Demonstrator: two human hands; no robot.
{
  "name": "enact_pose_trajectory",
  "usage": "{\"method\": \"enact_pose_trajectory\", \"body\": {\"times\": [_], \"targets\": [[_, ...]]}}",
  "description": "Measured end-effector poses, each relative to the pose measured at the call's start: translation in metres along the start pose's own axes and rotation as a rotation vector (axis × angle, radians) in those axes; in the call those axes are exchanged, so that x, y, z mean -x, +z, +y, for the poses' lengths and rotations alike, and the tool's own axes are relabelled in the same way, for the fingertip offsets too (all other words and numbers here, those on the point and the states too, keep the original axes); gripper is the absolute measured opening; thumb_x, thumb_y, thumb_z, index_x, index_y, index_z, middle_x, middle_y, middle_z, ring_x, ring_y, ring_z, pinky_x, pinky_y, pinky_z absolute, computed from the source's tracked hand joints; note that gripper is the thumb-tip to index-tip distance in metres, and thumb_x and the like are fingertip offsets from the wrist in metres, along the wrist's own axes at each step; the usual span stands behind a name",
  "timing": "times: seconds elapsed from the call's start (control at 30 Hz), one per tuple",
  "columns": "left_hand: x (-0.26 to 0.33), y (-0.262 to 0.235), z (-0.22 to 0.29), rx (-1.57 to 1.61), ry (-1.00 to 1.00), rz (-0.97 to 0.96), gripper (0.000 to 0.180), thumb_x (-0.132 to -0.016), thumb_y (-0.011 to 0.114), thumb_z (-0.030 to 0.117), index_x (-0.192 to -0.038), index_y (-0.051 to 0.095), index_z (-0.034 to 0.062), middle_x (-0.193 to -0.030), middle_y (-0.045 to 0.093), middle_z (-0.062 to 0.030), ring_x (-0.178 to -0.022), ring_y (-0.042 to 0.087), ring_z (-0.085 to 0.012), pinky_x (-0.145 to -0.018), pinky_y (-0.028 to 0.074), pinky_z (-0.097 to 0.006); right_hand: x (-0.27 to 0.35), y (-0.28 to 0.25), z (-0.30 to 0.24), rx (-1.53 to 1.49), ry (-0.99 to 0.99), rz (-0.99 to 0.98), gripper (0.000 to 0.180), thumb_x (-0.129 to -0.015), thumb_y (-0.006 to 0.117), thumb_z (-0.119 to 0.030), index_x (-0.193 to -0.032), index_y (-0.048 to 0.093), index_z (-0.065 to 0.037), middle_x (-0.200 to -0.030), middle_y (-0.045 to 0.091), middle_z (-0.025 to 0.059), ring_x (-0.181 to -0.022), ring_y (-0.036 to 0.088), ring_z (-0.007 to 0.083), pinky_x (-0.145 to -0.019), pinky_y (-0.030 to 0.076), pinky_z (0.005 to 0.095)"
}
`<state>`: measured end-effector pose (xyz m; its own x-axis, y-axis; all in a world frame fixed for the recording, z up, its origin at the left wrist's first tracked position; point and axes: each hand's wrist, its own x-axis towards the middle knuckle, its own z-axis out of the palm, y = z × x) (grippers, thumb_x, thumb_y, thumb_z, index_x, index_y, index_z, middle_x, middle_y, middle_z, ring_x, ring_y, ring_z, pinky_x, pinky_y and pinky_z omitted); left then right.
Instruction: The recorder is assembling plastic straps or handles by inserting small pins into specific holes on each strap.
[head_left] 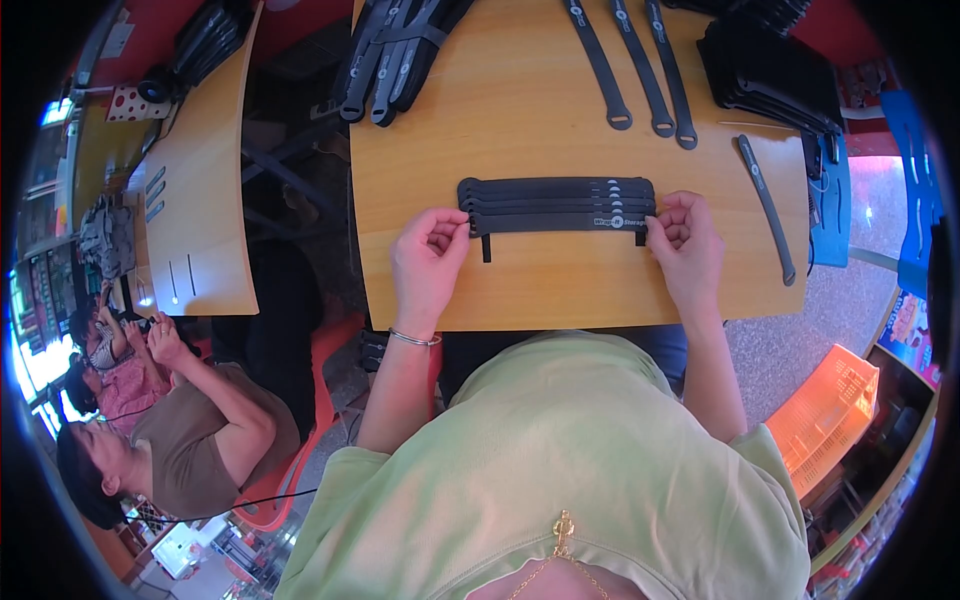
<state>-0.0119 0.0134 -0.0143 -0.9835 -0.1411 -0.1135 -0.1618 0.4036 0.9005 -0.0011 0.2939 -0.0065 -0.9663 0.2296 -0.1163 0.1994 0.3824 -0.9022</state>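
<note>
So, our left hand [428, 258] is pinching, fingers [450, 217] together, the left end of the black strap stack [540, 223]; it's lying on the bench [560, 290], its long axis running crosswise between our hands; our right hand [692, 252] is pinching the right end, sitting equally near.

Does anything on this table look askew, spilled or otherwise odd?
Nothing looks spilled. One dark strap lies alone, slanted near the table's right edge, apart from the three straps farther back and the neat overlapped row between left hand and right hand.
</note>
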Motion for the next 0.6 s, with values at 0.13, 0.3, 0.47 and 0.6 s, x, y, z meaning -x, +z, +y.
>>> {"method": "enact_pose_trajectory", "body": {"times": [0.13,0.3,0.47,0.6], "targets": [[0.0002,0.0001,0.0003,0.006,-0.004,0.0,0.009,-0.078,0.064,-0.003,-0.087,0.064,0.0001,-0.07,0.059,-0.0001,-0.057,0.049,-0.0036,-0.052,0.041,-0.018,0.0006,0.0008,-0.0018,0.024,-0.003,0.034,0.028,-0.077,0.066,0.002,-0.101,0.052,-0.002,-0.071,0.057,0.0034,-0.058,0.055,0.0077,-0.055,0.046,0.0204],[0.0008,0.0006,-0.0001,0.002,0.008,0.007,0.009,-0.078,0.064,-0.003,-0.087,0.064,-0.0002,-0.07,0.059,-0.0005,-0.057,0.049,-0.0037,-0.052,0.041,-0.018,0.0021,0.0017,-0.0033,0.077,-0.049,0.072,0.037,-0.076,0.066,0.003,-0.108,0.05,-0.003,-0.074,0.056,0.0042,-0.057,0.055,0.0091,-0.054,0.045,0.0217],[0.0023,0.0008,-0.0004,-0.017,0.024,0.019,0.009,-0.078,0.064,-0.003,-0.087,0.064,-0.0005,-0.071,0.06,-0.0008,-0.057,0.05,-0.0042,-0.052,0.041,-0.018,0.0038,0.0031,-0.0058,0.042,-0.014,0.104,0.047,-0.074,0.068,0.002,-0.116,0.047,-0.004,-0.081,0.051,0.0051,-0.057,0.053,0.0094,-0.054,0.044,0.0226],[0.003,0.0029,-0.0011,-0.018,0.061,0.043,0.009,-0.077,0.064,-0.003,-0.086,0.064,-0.0006,-0.071,0.058,-0.0014,-0.057,0.05,-0.0049,-0.052,0.041,-0.019,0.0019,-0.0007,-0.0013,0.055,-0.054,0.094,0.049,-0.075,0.067,0.002,-0.118,0.045,-0.004,-0.082,0.051,0.0044,-0.059,0.053,0.0088,-0.054,0.044,0.0221]]}}
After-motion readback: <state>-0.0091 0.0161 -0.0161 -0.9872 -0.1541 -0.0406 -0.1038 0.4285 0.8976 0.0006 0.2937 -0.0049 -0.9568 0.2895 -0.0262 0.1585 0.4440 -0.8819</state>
